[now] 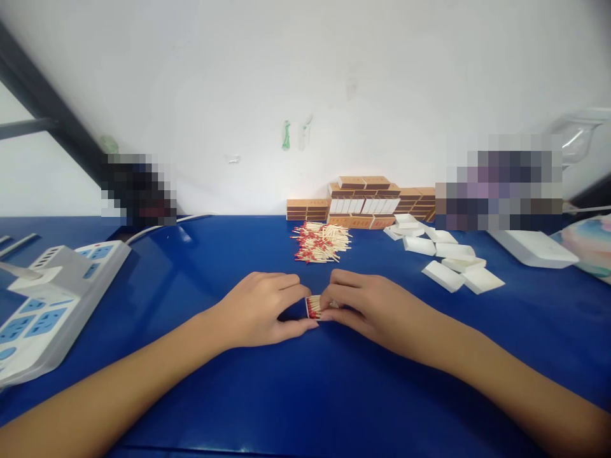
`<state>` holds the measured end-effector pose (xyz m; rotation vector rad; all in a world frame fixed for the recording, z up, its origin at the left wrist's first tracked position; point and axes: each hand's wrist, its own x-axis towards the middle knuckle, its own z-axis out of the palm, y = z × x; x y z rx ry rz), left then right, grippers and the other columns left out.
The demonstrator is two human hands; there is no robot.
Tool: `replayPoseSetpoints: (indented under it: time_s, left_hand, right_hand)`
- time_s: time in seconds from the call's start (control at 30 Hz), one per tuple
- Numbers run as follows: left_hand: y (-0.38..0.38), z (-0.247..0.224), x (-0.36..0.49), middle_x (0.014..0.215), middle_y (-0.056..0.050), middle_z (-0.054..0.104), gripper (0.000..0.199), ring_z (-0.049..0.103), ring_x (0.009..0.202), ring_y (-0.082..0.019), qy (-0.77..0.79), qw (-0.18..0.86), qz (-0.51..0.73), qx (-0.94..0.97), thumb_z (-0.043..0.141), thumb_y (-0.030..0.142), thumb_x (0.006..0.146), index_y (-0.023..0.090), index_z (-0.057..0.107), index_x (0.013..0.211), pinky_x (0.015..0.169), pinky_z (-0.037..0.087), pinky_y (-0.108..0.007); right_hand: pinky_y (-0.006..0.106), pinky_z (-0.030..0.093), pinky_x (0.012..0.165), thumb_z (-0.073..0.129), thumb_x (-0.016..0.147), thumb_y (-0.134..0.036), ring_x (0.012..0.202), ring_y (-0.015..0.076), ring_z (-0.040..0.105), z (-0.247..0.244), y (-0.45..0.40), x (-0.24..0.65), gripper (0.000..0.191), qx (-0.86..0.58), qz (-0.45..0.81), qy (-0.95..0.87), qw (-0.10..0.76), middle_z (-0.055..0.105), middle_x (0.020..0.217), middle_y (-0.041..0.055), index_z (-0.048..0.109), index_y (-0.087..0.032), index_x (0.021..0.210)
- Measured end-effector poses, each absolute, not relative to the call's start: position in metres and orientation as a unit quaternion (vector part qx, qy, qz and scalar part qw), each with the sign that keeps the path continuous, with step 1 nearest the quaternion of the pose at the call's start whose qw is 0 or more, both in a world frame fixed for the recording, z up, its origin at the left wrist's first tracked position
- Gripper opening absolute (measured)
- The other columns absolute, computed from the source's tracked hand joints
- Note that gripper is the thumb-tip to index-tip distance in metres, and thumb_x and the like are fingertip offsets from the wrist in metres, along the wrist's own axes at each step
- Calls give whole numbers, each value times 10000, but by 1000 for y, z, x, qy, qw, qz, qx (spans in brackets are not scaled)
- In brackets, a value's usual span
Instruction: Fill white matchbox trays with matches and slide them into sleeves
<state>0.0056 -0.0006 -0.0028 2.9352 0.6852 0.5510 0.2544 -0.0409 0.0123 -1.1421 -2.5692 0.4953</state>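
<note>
A small white matchbox tray (313, 306) lies on the blue table between my hands, filled with red-tipped matches whose heads point toward me and to the left. My left hand (267, 306) curves around its left end, with thumb and index fingertip at the near and far sides. Over the right part of the tray is my right hand (360, 300), thumb and fingers bent down onto it and the matches; its palm hides that end. Just beyond lies a loose heap of matches (322, 242) on the table.
Stacked matchboxes (363, 221) stand along the wall. Several white trays (443, 277) are scattered at the right, near a larger white box (534, 248). A power strip (48, 318) with a plugged-in adapter sits at the left, its cable (162, 227) running toward the wall.
</note>
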Motion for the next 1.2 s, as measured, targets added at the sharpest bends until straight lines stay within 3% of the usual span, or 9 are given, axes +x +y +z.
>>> replayPoseSetpoints:
  time_s: [0.37, 0.73, 0.93, 1.2]
  left_hand:
    - [0, -2, 6, 831, -5, 651, 341, 591, 683, -143, 225, 43, 181, 957, 634, 487, 979, 155, 695, 1027, 616, 438, -286]
    - [-1, -2, 6, 816, -5, 648, 343, 584, 665, -136, 226, 42, 179, 957, 617, 500, 987, 166, 689, 1017, 610, 446, -280]
    - [0, -2, 6, 820, -14, 646, 360, 595, 681, -142, 220, 33, 177, 959, 579, 513, 1004, 169, 684, 1007, 621, 450, -282]
    - [0, -4, 5, 857, -9, 666, 340, 616, 711, -146, 226, 44, 175, 957, 620, 496, 984, 170, 691, 1050, 640, 459, -288]
  right_hand:
    - [285, 469, 678, 505, 1053, -216, 735, 148, 618, 11, -40, 256, 199, -401, 152, -895, 120, 607, 966, 40, 699, -196, 1010]
    - [270, 445, 633, 555, 1046, -291, 683, 130, 591, 12, -41, 252, 185, -403, 136, -895, 136, 614, 927, 24, 694, -204, 962]
    - [279, 473, 681, 490, 1067, -250, 736, 145, 629, 8, -40, 254, 222, -389, 127, -902, 139, 620, 960, 43, 694, -203, 992]
    - [273, 424, 611, 556, 1023, -194, 682, 133, 591, 10, -36, 261, 139, -401, 100, -898, 153, 626, 945, 28, 691, -200, 992]
